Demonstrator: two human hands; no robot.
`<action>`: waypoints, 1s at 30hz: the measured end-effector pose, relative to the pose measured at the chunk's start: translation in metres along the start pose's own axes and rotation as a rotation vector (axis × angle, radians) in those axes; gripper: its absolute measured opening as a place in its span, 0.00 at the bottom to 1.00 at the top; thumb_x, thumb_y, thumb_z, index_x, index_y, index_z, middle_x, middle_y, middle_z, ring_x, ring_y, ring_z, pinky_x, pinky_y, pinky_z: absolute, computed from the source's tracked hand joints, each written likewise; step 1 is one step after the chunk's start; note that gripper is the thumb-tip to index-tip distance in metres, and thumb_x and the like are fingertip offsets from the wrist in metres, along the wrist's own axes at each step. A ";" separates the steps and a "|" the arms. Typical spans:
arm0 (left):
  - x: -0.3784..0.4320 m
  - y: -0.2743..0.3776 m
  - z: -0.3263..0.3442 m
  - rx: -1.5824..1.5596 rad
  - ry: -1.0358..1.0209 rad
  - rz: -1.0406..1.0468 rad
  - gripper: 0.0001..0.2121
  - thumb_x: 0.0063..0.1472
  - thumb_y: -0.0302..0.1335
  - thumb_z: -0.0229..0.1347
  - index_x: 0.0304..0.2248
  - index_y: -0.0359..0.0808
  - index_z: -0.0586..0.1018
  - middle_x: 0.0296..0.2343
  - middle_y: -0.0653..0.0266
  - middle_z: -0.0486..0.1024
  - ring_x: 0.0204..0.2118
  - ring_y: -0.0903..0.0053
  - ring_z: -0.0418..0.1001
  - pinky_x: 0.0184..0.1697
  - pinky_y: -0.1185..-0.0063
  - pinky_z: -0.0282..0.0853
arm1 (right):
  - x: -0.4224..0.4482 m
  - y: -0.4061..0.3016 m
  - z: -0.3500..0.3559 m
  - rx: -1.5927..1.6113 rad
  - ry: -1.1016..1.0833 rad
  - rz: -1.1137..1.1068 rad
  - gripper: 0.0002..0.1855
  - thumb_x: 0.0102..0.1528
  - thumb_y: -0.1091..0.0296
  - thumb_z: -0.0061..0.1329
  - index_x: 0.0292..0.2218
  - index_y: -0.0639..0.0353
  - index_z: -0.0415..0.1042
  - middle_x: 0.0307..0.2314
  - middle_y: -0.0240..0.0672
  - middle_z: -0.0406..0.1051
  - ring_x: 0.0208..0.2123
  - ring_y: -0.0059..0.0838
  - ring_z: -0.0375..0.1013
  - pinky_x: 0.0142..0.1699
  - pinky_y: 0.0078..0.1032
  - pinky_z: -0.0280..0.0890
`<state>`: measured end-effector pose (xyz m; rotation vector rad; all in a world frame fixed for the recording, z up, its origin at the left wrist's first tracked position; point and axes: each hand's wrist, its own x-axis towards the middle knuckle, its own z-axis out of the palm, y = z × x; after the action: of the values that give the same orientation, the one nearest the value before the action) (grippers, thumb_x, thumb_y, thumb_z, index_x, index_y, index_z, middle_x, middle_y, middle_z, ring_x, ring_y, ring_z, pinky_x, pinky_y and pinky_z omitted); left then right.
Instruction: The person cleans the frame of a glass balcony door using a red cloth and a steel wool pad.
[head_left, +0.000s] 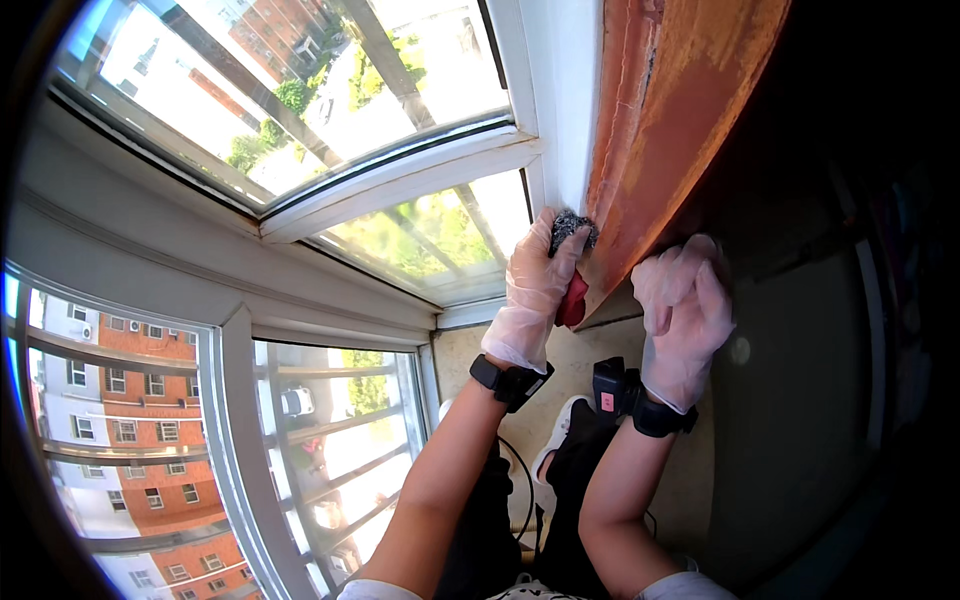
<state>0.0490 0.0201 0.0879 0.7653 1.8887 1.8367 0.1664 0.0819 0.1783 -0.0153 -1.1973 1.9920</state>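
My left hand (536, 281), in a thin clear plastic glove, holds a grey steel wool scourer (571, 229) between thumb and fingers. The scourer lies where the white window frame (564, 150) meets a reddish-brown panel (675, 142). Something red (572, 301) shows under the same hand's palm; whether it is gripped cannot be told. My right hand (686, 300), gloved alike, is to the right of the panel's lower end, its fingers curled and slightly blurred. Nothing can be made out in it. Both wrists carry black strapped devices.
Barred windows stand ahead and at the left, with a white sill rail (405, 176) and a corner post (255, 405). Below are a beige tiled floor (600, 352), a white shoe (559, 435) and a black cable (531, 480). The right side is very dark.
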 end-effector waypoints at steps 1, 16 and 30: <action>-0.001 -0.009 -0.001 0.083 0.009 0.001 0.07 0.53 0.29 0.51 0.29 0.34 0.69 0.20 0.73 0.66 0.23 0.89 0.60 0.28 0.89 0.59 | 0.000 0.000 0.001 0.000 0.020 0.006 0.16 0.53 0.61 0.30 0.16 0.56 0.52 0.05 0.28 0.51 0.07 0.18 0.46 0.18 0.16 0.43; 0.000 -0.003 -0.001 -0.085 -0.015 0.003 0.05 0.52 0.26 0.51 0.27 0.35 0.68 0.21 0.75 0.65 0.23 0.91 0.59 0.26 0.90 0.56 | -0.001 0.002 -0.004 0.148 -0.001 -0.015 0.13 0.50 0.67 0.33 0.17 0.63 0.57 0.07 0.34 0.55 0.07 0.21 0.52 0.15 0.16 0.48; 0.001 -0.009 0.008 -0.258 0.031 0.020 0.06 0.51 0.27 0.53 0.27 0.36 0.69 0.19 0.76 0.66 0.20 0.91 0.59 0.24 0.91 0.56 | -0.001 -0.003 0.003 -0.018 0.096 0.025 0.18 0.52 0.58 0.32 0.15 0.55 0.52 0.04 0.26 0.50 0.06 0.17 0.45 0.17 0.16 0.42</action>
<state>0.0524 0.0271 0.0781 0.6721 1.6237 2.0632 0.1678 0.0797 0.1821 -0.1342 -1.1587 1.9797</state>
